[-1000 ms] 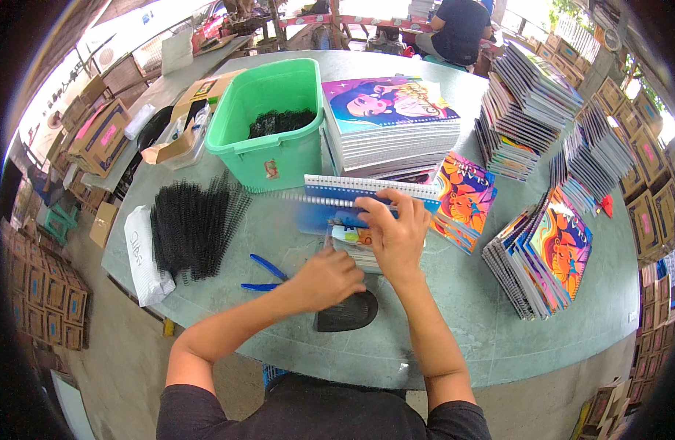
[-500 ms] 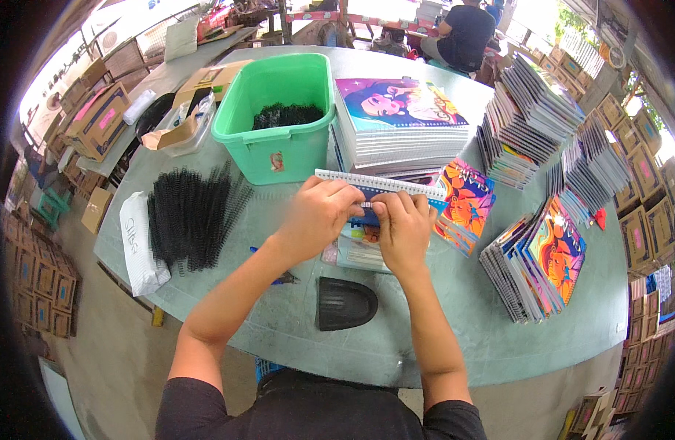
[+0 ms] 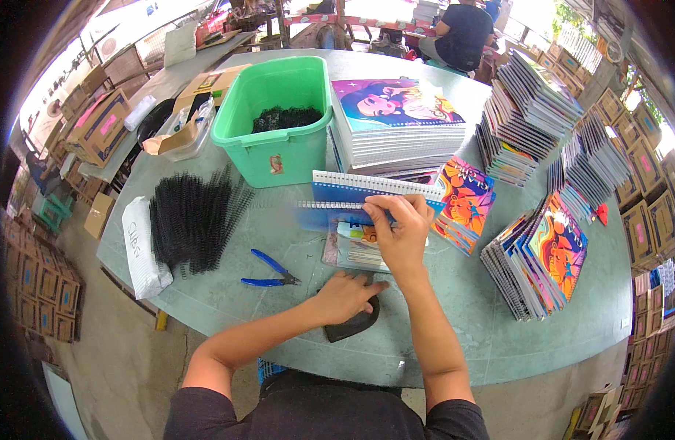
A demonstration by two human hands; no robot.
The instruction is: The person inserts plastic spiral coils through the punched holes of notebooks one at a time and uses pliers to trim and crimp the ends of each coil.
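Observation:
My right hand is closed in a pinch on a blue notebook, thumb in front and fingers over its punched upper part. A wire-like coil runs across the notebook and sticks out past its left end. Nearer me, my left hand lies over a black rounded piece with a flat end, fingers closed around its far part. Blue-handled pliers lie left of that hand, jaws toward it. Below the notebook, a small stack of booklets shows partly.
Black coils lie in a heap beside a white wrapped package. A green bin holds more coils. Notebook stacks stand behind my hands, and bound notebooks fan out at right. A person sits beyond the table.
My left hand has left the notebook and come down toward me onto the black piece, which has turned. The pliers now show fully. My right hand stays on the notebook.

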